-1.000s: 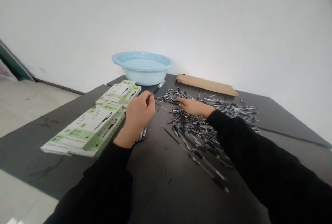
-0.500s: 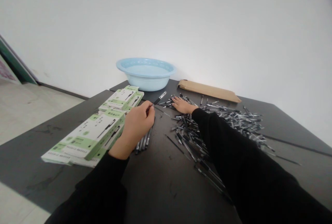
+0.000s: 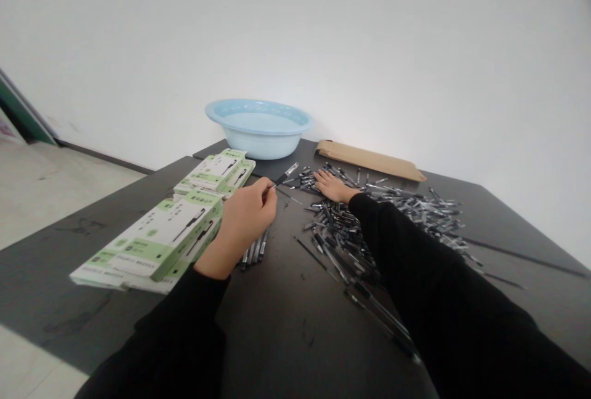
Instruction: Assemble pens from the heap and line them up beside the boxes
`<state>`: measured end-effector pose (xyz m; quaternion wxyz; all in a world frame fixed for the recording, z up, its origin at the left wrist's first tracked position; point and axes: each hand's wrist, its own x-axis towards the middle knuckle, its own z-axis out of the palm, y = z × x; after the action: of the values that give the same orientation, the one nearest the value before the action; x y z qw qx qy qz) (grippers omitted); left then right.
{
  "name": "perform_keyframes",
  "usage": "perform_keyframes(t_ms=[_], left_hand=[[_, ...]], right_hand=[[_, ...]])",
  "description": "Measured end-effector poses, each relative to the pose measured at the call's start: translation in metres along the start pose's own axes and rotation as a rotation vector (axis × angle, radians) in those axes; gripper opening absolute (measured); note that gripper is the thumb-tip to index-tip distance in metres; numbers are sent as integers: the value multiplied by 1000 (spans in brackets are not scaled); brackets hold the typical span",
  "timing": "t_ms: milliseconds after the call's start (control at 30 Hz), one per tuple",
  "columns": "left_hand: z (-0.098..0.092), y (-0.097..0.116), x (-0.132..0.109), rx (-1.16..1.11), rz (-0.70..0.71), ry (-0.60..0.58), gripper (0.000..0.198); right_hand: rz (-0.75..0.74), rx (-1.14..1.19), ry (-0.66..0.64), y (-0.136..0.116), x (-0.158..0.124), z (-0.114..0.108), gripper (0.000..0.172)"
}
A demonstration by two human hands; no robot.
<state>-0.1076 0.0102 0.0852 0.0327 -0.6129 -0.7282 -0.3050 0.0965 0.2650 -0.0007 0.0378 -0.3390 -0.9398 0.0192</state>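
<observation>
Between the thumb and fingers of my left hand [image 3: 249, 211] is a black-and-clear pen [image 3: 286, 174], its clear end tilted up and away to the right. Below that hand, several more pens [image 3: 255, 252] lie side by side on the dark table [image 3: 286, 337], partly covered by the hand. My right hand [image 3: 333, 186] rests with fingers spread on the far left part of a big loose heap of pens [image 3: 415, 211]. Some of the heap is hidden behind my right sleeve.
Green-and-white pen boxes [image 3: 161, 233] are stacked to the left of my left hand. At the back stand a light blue basin [image 3: 263, 143] and, to its right, a flat brown cardboard piece [image 3: 369, 160]. A white wall [image 3: 369, 48] rises behind the table.
My right hand has shifted slightly to the right over the pens. My left hand keeps the pen in nearly the same place. The whole view has moved a little.
</observation>
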Motion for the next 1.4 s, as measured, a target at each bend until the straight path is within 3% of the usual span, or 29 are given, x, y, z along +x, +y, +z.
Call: perform_keyframes(t_ms=[233, 433, 500, 600, 667, 733, 800, 933, 1000, 1400], left_hand=[[0, 0, 0, -1, -1, 1, 28], [0, 1, 0, -12, -1, 1, 28], [-1, 2, -1, -14, -2, -1, 28], [-1, 2, -1, -17, -3, -5, 28], [-2, 2, -1, -15, -3, -4, 28], [-2, 2, -1, -14, -1, -2, 28], [-2, 2, -1, -17, 6, -1, 28], [-2, 3, -1, -23, 17, 4, 29], [-3, 3, -2, -17, 17, 4, 30], [-3, 4, -2, -12, 19, -1, 29]], right_hand=[[59, 83, -21, -10, -3, -20, 58], [7, 104, 159, -27, -17, -34, 72], [100, 78, 214, -22, -18, -39, 71], [397, 103, 240, -2, -16, -48, 68], [497, 114, 268, 12, -15, -54, 62], [456, 126, 293, 19, -17, -58, 54], [324, 160, 266, 14, -19, -59, 45], [20, 145, 174, -16, -16, -50, 29], [-62, 124, 158, -30, -12, -43, 23], [15, 58, 91, -39, -6, -32, 21]])
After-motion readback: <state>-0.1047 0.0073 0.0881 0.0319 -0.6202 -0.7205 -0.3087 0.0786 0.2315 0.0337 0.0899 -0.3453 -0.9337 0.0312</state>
